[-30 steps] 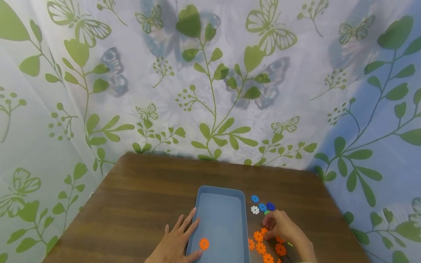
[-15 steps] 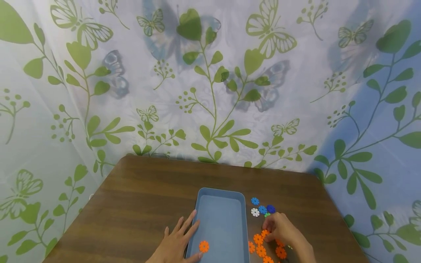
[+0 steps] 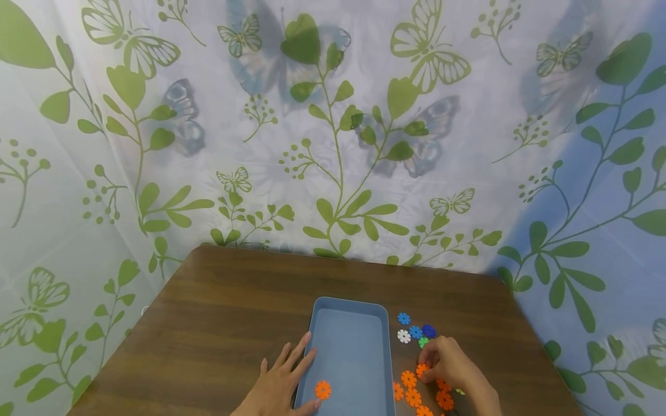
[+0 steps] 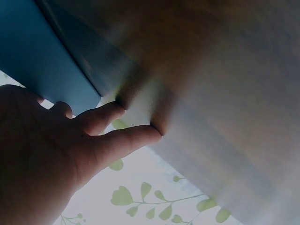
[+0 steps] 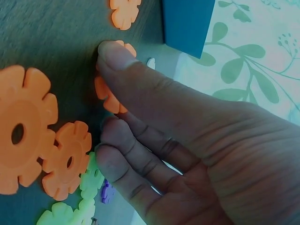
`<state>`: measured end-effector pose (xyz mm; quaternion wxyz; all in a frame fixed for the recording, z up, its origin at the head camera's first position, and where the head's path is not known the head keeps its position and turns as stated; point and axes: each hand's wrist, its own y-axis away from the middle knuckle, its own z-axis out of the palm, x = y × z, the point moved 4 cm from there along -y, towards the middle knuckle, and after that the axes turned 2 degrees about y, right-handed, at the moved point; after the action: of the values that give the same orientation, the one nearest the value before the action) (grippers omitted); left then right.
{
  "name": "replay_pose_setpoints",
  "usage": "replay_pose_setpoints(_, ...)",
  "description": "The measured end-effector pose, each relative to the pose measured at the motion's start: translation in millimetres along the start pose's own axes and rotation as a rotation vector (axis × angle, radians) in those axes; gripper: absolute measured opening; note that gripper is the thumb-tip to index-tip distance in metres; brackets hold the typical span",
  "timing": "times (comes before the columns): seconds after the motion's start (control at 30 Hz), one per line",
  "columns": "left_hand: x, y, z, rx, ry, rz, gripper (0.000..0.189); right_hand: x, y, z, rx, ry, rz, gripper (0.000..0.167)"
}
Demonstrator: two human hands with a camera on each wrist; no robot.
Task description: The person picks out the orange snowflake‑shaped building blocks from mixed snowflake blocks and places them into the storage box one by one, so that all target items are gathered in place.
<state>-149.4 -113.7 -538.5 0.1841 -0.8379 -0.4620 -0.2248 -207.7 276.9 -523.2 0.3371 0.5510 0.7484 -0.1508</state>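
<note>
My right hand (image 3: 451, 361) is over loose discs right of the tray, fingers curled, pinching an orange notched flower-shaped disc (image 3: 422, 371). In the right wrist view the thumb covers part of that orange disc (image 5: 108, 97), and the other fingertips curl below it. My left hand (image 3: 278, 378) lies with fingers spread at the left rim of a blue-grey rectangular tray (image 3: 388, 341). One orange disc (image 3: 322, 390) lies inside the tray near its thumb. In the left wrist view, two fingers of the left hand (image 4: 61, 150) reach down to the table beside the tray wall (image 4: 47, 56).
Several orange discs (image 3: 413, 397) lie between the tray and my right hand. Beyond them are blue discs (image 3: 403, 318), a white disc (image 3: 403, 336) and a green disc (image 3: 424, 342). The brown wooden table (image 3: 234, 300) ends at a leaf-and-butterfly printed curtain (image 3: 291, 214).
The orange disc at my right thumb has shifted slightly right and nearer to me, and more of the green disc shows. My left hand stays at the tray. The head view has tilted slightly.
</note>
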Motion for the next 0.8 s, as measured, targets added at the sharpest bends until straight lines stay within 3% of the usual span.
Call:
replay_pose_setpoints(0.43,0.2,-1.2,-1.2,-0.030,0.005,-0.015,0.088,3,-1.6,-1,0.026,0.006,-0.006,0.021)
replay_pose_setpoints(0.8,-0.3,-2.0,0.7,-0.042,0.010,-0.015,0.088,33,-8.7,1,-0.022,-0.014,-0.034,0.014)
